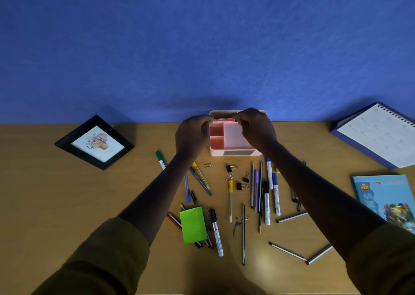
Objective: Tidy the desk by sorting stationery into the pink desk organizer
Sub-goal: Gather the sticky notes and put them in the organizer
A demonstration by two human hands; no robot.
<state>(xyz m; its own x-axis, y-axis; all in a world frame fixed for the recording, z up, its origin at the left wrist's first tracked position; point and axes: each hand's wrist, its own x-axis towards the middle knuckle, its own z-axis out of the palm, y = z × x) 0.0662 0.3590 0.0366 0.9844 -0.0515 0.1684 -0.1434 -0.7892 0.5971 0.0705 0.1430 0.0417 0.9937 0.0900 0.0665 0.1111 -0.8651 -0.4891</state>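
Olive sleeves (101, 256) frame the bottom edge at 7 and 5 o'clock, and bare forearms reach from them across the desk (67, 205) toward 12 o'clock. There the pink desk organizer (238, 137) stands at the desk's far edge against the blue wall. The left hand (193, 135) and the right hand (256, 128) meet above its rear compartment. Each has its fingers drawn in narrow, pinching one end of a thin stack of coloured notes (223, 119) that shows pink and yellow-green edges. Whether the stack touches the organizer's rim cannot be told. A grey panel on the organizer's front wall carries no readable text. Scattered pens, pencils and markers lie toward 6 o'clock of the organizer, with black binder clips (231, 168) just in front of it. A green note pad (193, 225) lies at 7 o'clock over several pens, beside a white marker (216, 232) whose barrel print is too small to read. At 4 o'clock a blue notebook (381, 196) shows the word "NEW". A spiral calendar (379, 135) at 2 o'clock has unreadable print, and a black-framed flower picture (96, 142) sits at 9 o'clock.
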